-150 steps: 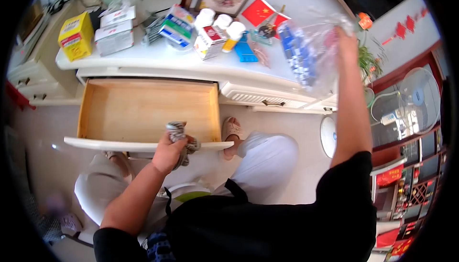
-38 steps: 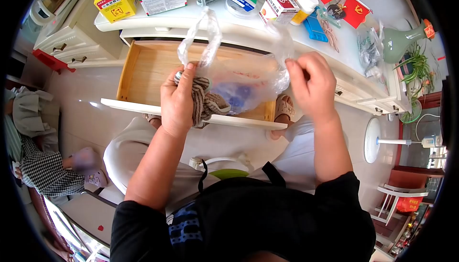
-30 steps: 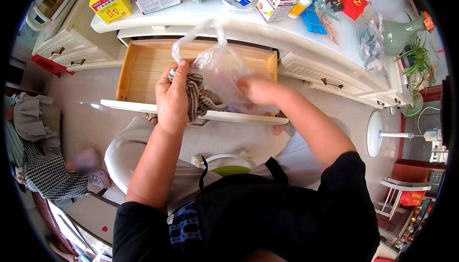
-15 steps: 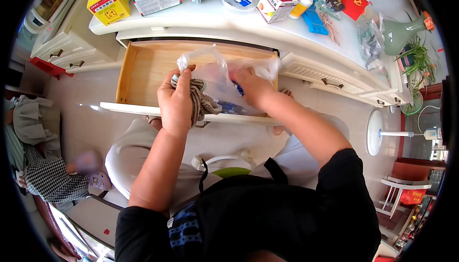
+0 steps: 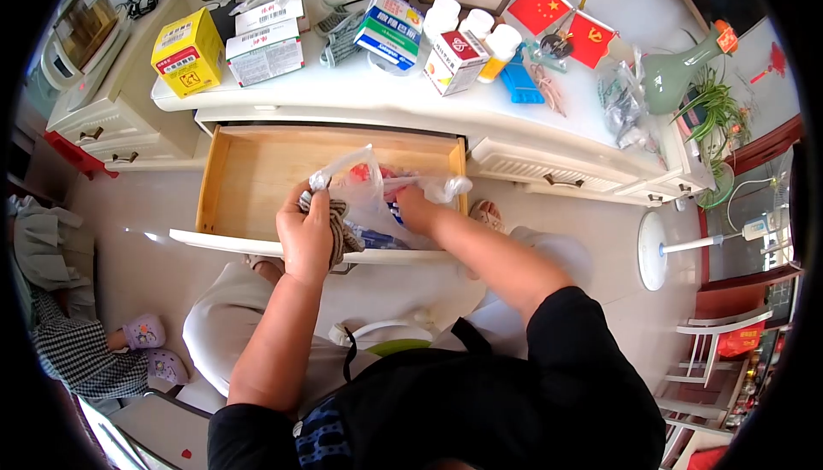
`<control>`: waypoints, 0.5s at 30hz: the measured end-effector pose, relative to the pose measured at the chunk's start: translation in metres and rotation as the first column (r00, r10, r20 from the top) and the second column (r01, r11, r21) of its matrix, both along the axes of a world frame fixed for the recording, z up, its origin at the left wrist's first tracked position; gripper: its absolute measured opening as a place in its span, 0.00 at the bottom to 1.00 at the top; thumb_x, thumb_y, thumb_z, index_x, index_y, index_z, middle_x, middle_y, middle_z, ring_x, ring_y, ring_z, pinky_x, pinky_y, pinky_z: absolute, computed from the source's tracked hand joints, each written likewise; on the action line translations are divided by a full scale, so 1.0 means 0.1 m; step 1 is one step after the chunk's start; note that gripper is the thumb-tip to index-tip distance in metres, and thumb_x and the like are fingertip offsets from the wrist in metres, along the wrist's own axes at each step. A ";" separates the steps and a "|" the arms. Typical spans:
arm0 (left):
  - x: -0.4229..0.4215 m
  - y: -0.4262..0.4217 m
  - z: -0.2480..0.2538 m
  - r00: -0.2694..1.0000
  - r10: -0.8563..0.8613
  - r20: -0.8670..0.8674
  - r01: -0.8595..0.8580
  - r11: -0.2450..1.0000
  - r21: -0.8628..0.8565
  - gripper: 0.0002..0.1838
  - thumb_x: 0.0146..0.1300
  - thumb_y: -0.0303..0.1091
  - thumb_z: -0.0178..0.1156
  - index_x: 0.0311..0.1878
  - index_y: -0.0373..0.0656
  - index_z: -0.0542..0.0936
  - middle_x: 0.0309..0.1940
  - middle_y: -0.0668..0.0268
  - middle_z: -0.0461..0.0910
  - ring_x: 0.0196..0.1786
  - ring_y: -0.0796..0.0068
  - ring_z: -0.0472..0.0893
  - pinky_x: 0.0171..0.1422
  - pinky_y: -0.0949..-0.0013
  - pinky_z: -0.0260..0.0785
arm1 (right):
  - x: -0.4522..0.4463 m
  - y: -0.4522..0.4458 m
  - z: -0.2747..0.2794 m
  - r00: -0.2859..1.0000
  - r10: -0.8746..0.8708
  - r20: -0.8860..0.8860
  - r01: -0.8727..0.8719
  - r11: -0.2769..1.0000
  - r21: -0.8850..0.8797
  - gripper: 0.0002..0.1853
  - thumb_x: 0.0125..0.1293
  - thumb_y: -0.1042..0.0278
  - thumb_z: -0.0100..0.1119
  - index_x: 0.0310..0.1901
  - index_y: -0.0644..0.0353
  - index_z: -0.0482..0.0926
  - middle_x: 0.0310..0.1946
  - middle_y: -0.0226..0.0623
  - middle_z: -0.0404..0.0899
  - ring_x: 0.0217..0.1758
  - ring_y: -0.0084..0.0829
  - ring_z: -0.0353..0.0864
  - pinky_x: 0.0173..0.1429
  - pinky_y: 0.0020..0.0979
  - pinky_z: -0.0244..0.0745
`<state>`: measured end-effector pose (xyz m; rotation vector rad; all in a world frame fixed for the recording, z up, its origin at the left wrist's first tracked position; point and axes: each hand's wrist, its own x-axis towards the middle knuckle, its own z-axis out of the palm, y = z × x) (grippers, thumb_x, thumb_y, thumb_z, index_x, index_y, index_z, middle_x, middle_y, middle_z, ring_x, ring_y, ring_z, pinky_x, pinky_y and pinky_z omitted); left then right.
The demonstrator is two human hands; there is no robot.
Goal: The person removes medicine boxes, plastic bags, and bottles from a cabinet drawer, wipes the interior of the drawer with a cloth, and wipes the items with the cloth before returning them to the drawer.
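My left hand (image 5: 304,230) is closed, pinching the rim of a clear plastic bag (image 5: 364,187) between thumb and fingers. A bundle of grey-brown striped knitted fabric (image 5: 345,234) is also gripped in it, hanging toward the drawer front. Inside the bag's mouth, my right hand (image 5: 416,211) has its fingers curled down, mostly hidden, beside something blue and white. Red and blue items show through the plastic. Under both hands stands a pulled-out wooden drawer (image 5: 249,183), with blue packets (image 5: 377,239) near its front.
Along the white countertop (image 5: 334,93) stand a yellow box (image 5: 187,54), white boxes (image 5: 266,52), a blue-green box (image 5: 390,29), white bottles (image 5: 441,17), small red flags (image 5: 538,7) and a green vase (image 5: 677,71). At left, another person's foot wears a purple clog (image 5: 144,331).
The view has tilted up, showing more of the countertop's back. My right hand has gone deeper into the bag. My left hand still holds the rim and the striped bundle.
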<state>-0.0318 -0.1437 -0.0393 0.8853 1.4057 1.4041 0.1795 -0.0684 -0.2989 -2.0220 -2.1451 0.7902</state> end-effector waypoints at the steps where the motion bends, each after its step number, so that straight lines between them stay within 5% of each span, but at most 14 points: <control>1: 0.00 0.01 -0.04 0.999 -0.003 0.034 0.003 1.000 0.004 0.11 0.58 0.29 0.54 0.41 0.31 0.76 0.22 0.73 0.70 0.24 0.87 0.65 0.25 0.79 0.58 | -0.02 -0.01 0.04 0.919 -0.228 -0.321 0.201 0.973 -0.115 0.13 0.57 0.72 0.43 0.42 0.60 0.74 0.42 0.48 0.74 0.52 0.45 0.70 0.56 0.36 0.63; 2: 0.01 0.01 -0.05 0.999 -0.001 0.037 0.000 1.000 0.016 0.11 0.58 0.29 0.54 0.41 0.31 0.76 0.22 0.73 0.70 0.24 0.87 0.65 0.25 0.79 0.58 | -0.03 -0.03 0.08 0.724 -0.428 -0.542 0.360 0.903 -0.233 0.12 0.56 0.75 0.44 0.41 0.61 0.74 0.41 0.49 0.74 0.51 0.46 0.70 0.56 0.36 0.63; 3: 0.02 0.01 -0.05 1.000 -0.019 0.020 0.019 1.000 0.016 0.12 0.58 0.29 0.54 0.42 0.31 0.76 0.21 0.73 0.70 0.24 0.87 0.64 0.24 0.80 0.58 | 0.00 -0.10 0.39 0.912 -0.183 -0.366 0.127 0.977 -0.173 0.17 0.60 0.66 0.39 0.49 0.59 0.69 0.50 0.48 0.69 0.57 0.46 0.65 0.60 0.37 0.60; 5: 0.01 0.02 -0.10 0.999 -0.037 -0.006 0.037 0.999 0.004 0.12 0.58 0.29 0.54 0.42 0.30 0.76 0.21 0.74 0.70 0.23 0.88 0.64 0.23 0.80 0.56 | 0.08 -0.13 0.63 0.963 0.269 0.022 -0.269 0.963 -0.022 0.20 0.62 0.60 0.40 0.55 0.56 0.66 0.56 0.47 0.65 0.59 0.46 0.65 0.61 0.39 0.61; 11: 0.06 0.05 -0.25 0.999 0.012 0.053 -0.013 1.000 0.017 0.11 0.57 0.28 0.55 0.40 0.31 0.77 0.20 0.73 0.71 0.22 0.87 0.66 0.24 0.78 0.60 | 0.17 -0.13 0.78 0.819 0.571 0.052 -0.569 0.821 -0.042 0.14 0.53 0.73 0.51 0.43 0.54 0.76 0.47 0.46 0.73 0.51 0.45 0.71 0.51 0.38 0.70; 15: 0.06 0.07 -0.20 0.997 0.044 -0.057 -0.044 0.999 0.012 0.11 0.57 0.29 0.55 0.40 0.32 0.77 0.19 0.72 0.72 0.22 0.86 0.66 0.24 0.77 0.60 | -0.11 -0.27 1.76 0.840 0.518 0.159 -0.501 0.854 -0.138 0.12 0.52 0.71 0.53 0.40 0.54 0.78 0.39 0.44 0.77 0.44 0.45 0.76 0.48 0.39 0.72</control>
